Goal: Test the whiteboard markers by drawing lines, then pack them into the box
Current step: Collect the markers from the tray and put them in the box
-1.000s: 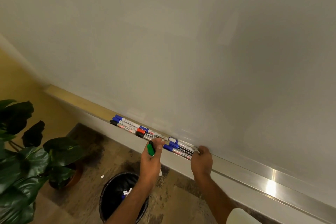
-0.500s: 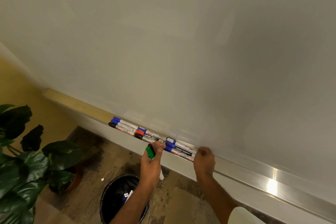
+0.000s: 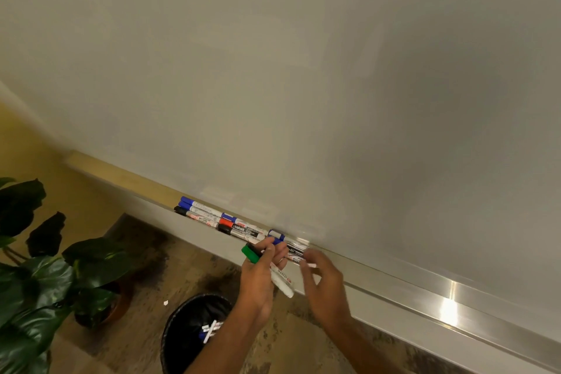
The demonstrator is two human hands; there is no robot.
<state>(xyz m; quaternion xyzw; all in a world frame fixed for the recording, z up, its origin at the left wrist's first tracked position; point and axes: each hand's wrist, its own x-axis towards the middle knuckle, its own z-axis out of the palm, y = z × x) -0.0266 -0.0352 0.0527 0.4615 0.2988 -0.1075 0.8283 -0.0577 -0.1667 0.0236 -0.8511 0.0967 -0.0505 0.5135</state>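
A large blank whiteboard (image 3: 303, 85) fills most of the view. Several markers (image 3: 212, 217) with blue, black and red caps lie in a row on its metal tray (image 3: 425, 291). My left hand (image 3: 258, 279) grips a green-capped marker (image 3: 267, 267), the cap pointing up-left and the white barrel sticking out below the fingers. My right hand (image 3: 324, 285) hovers blurred just right of it, near the markers' right end, fingers loosely curled. I cannot tell whether it holds anything. No box is in view.
A black waste bin (image 3: 194, 334) with discarded markers inside stands on the floor below my left arm. A potted plant (image 3: 45, 282) with big dark leaves stands at the left. A yellow wall (image 3: 36, 161) borders the board's left edge.
My left hand has lifted the green marker off the tray, showing its barrel. My right hand has left the tray edge and moved toward the left hand.
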